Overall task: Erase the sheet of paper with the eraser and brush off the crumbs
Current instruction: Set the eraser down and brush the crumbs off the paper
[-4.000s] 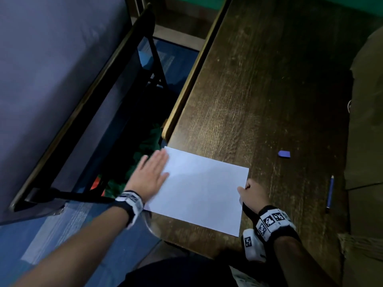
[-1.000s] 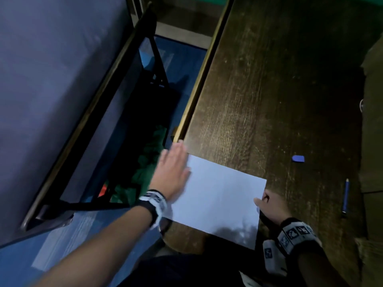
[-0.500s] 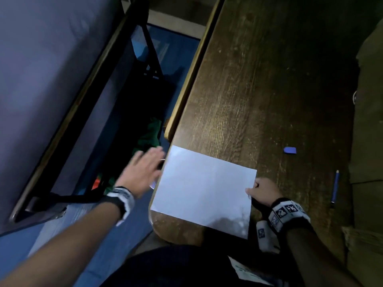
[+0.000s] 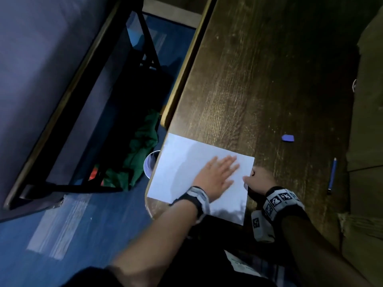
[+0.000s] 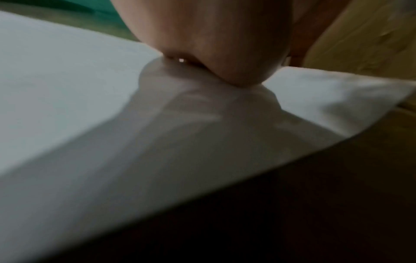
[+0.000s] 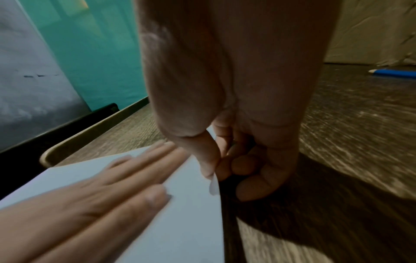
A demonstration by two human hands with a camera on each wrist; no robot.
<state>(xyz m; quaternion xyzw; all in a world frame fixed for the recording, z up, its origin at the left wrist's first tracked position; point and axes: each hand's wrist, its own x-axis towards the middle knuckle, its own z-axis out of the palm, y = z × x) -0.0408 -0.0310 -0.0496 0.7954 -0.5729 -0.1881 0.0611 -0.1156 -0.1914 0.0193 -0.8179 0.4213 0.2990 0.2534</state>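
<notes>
A white sheet of paper (image 4: 182,166) (image 5: 67,89) (image 6: 184,222) lies at the near left corner of the dark wooden table (image 4: 259,79). My left hand (image 4: 217,175) (image 6: 112,192) lies flat on the sheet with straight fingers, close to its right edge. My right hand (image 4: 257,179) (image 6: 216,169) pinches that right edge between thumb and curled fingers. A small blue eraser (image 4: 288,138) rests on the table to the far right of the sheet, untouched. No crumbs show on the paper.
A blue pencil (image 4: 332,176) (image 6: 394,73) lies near the table's right side. Olive cloth (image 4: 366,121) covers the right edge. Left of the table, on the blue floor, are a dark bed frame (image 4: 62,112), green fabric (image 4: 143,146) and a small round bin (image 4: 151,162).
My left hand, off the table's left edge half a second ago, has swung right and now lies flat on the sheet's right part. The right hand keeps its pinch.
</notes>
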